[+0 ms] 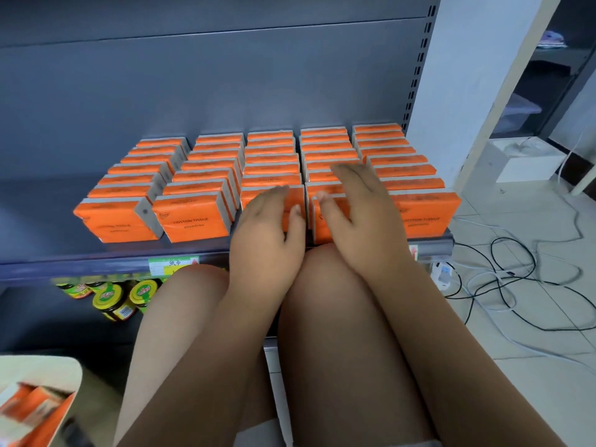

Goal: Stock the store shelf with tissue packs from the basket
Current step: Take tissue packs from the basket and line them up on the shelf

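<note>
The dark grey shelf (pixel 48 204) carries five rows of orange tissue packs (pixel 193 217), standing on edge front to back. Both hands lie flat with fingers straight, gripping nothing: the left hand (pixel 267 233) rests on the front pack of the middle row, and the right hand (pixel 361 214) rests on the row just beside it. At lower left, the basket (pixel 42 366) holds more orange packs. Yellow-lidded jars (pixel 113 301) stand on the shelf below.

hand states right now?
Left hand: open, fingers flat on front tissue pack.
Right hand: open, flat on neighbouring column's packs.
</note>
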`<state>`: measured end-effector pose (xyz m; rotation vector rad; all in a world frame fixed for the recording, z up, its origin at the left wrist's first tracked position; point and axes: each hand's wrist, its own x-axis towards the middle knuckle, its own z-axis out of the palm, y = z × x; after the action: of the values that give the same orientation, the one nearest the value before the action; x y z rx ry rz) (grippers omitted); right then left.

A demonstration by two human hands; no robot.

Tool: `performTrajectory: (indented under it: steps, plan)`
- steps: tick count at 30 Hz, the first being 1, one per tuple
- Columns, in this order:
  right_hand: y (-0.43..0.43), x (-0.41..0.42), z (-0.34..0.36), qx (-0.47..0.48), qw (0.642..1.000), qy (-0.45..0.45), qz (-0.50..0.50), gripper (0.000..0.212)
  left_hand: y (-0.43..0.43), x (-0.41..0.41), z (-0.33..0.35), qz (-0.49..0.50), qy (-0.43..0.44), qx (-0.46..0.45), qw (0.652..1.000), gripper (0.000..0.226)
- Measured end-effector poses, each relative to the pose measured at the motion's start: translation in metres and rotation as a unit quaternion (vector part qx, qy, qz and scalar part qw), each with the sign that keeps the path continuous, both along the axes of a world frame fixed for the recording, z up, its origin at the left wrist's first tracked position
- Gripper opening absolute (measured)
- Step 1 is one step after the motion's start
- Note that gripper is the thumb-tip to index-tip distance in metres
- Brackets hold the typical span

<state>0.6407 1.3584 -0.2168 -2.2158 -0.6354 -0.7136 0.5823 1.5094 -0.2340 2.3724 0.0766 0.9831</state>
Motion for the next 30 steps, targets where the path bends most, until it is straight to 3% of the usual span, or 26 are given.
performTrajectory:
  steps: [2,5,10,16,23,30]
  plan:
    - [0.023,-0.007,0.007,-0.008,1.0,0.02,0.017,0.051,0.017,-0.005,0.0,0.05,0.029,0.066,0.996,0.052]
    - [0.061,-0.018,0.012,-0.011,0.995,0.04,0.086,0.054,0.044,-0.019,0.001,0.12,0.067,0.095,0.986,0.062]
    - [0.124,-0.044,0.007,-0.086,0.983,0.013,0.16,0.056,0.086,-0.071,0.004,0.25,0.075,0.084,0.962,0.07]
    - [0.223,-0.108,-0.003,-0.104,0.961,-0.006,0.257,0.066,0.152,-0.174,-0.015,0.427,0.115,0.057,0.895,0.072]
    - [0.324,-0.195,-0.018,-0.161,0.908,0.003,0.387,0.066,0.205,-0.301,-0.045,0.563,0.198,0.006,0.802,0.07]
    - [0.396,-0.247,-0.05,-0.301,0.805,0.086,0.504,0.063,0.243,-0.37,-0.078,0.597,0.295,-0.027,0.745,0.074]
